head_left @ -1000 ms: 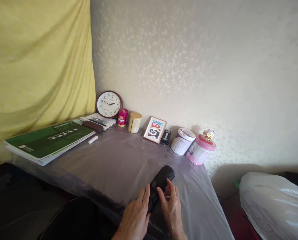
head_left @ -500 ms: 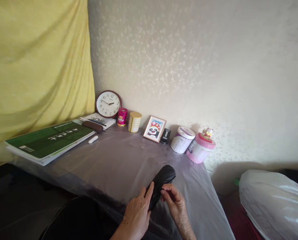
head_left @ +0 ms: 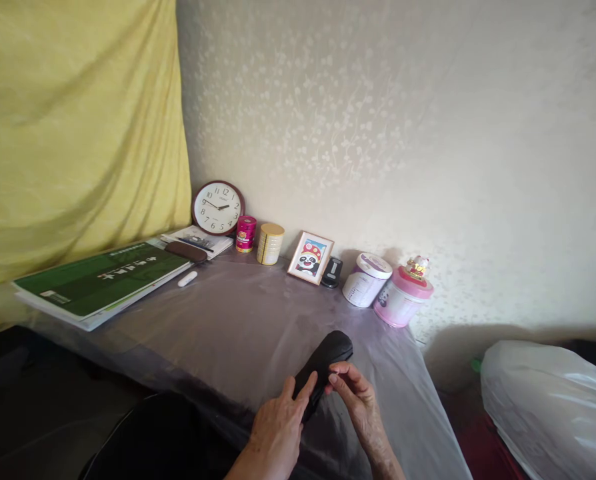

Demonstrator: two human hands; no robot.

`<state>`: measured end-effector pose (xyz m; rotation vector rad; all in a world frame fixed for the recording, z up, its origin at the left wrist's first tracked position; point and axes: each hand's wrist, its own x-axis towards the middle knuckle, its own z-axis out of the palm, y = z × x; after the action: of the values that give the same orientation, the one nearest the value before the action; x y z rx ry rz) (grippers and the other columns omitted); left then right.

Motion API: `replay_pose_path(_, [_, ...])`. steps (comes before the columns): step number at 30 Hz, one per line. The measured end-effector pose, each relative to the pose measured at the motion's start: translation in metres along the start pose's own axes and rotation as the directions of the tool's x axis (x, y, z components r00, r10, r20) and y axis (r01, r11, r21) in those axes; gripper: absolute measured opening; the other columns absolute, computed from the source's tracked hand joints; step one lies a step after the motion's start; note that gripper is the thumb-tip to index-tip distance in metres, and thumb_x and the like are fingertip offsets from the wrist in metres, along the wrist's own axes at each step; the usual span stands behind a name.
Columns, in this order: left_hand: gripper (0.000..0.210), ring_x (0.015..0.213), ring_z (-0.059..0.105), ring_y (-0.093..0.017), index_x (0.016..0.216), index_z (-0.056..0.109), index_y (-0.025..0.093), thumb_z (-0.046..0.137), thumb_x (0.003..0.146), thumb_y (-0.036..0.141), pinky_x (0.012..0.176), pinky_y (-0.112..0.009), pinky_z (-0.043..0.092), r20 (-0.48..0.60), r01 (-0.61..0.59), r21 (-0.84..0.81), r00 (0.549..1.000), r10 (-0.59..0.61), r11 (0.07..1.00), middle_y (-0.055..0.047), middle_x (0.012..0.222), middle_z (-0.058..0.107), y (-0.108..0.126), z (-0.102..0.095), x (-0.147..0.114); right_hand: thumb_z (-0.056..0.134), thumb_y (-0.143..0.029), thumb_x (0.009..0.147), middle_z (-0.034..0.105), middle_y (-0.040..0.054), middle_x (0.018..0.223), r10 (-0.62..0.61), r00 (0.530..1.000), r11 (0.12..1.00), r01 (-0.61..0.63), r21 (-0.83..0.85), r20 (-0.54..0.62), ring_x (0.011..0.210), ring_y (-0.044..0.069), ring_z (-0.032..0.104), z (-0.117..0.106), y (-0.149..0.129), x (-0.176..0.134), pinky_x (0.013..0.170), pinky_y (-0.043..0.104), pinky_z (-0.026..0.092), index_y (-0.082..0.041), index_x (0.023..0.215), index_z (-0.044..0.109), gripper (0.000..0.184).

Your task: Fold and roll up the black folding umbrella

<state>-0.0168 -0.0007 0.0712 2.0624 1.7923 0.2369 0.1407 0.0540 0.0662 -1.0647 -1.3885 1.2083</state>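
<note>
A long black fabric pouch with a rounded far end lies slantwise near the front of the covered table. My left hand grips its near end, index finger stretched along the top and the other fingers partly hidden. At the pouch's right side, my right hand is closed in a pinch, thumb against index finger. What sits in that pinch is too small to make out; it may be part of the pouch's edge.
A green-covered book, brown case and white pen-like stick lie left. Along the wall stand a clock, pink can, yellow-lidded can, panda picture, black item and two tubs.
My right hand's pinch has moved slightly up and to the right along the pouch's side. My left index finger lies a little more across the pouch, which stays nearly in place.
</note>
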Motion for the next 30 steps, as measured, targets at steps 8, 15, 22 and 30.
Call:
replay_pose_path(8, [0.078,0.083,0.065,-0.020,0.138,0.014,0.036,0.048,0.076,0.005,0.074,-0.033,0.053,-0.022,-0.044,0.064,0.999,0.046,0.997,-0.011,0.133,0.042,-0.002,0.003,-0.002,0.064,-0.037,0.074,0.050,-0.0057,0.062,0.028,0.992,0.991,-0.012,-0.133,0.121,0.055,0.008,0.052,0.008,-0.004,0.022,0.059,0.021,0.041,-0.019,0.076,0.057,0.019])
replay_pose_path(15, [0.076,0.080,0.066,-0.020,0.139,0.017,0.027,0.048,0.074,0.004,0.071,-0.032,0.054,-0.090,-0.013,0.103,0.996,0.023,0.995,-0.012,0.134,0.044,-0.003,0.014,-0.002,0.055,-0.023,0.074,0.052,-0.0028,0.067,0.031,0.980,0.825,0.086,-0.559,0.196,0.050,0.008,0.049,0.021,-0.008,0.040,0.050,0.021,0.040,-0.019,0.070,0.058,0.006])
replay_pose_path(22, [0.074,0.093,0.063,-0.019,0.140,0.013,0.022,0.047,0.075,0.010,0.081,-0.029,0.051,-0.023,-0.011,-0.002,1.000,0.011,1.000,-0.013,0.142,0.033,-0.007,0.011,-0.005,0.055,-0.019,0.068,0.056,-0.0027,0.059,0.012,0.988,0.711,0.098,-0.697,0.151,0.050,0.011,0.052,0.029,-0.011,0.049,0.051,0.022,0.043,-0.019,0.075,0.059,0.007])
replay_pose_path(30, [0.076,0.104,0.059,-0.021,0.141,0.006,0.022,0.045,0.076,0.014,0.087,-0.031,0.048,0.043,-0.036,-0.073,0.998,0.040,0.997,-0.011,0.148,0.019,-0.016,0.009,-0.012,0.050,-0.035,0.075,0.063,0.0006,0.076,0.020,0.996,0.920,0.017,-0.393,0.090,0.049,0.009,0.052,0.015,-0.023,0.046,0.047,0.022,0.045,-0.019,0.089,0.063,0.025])
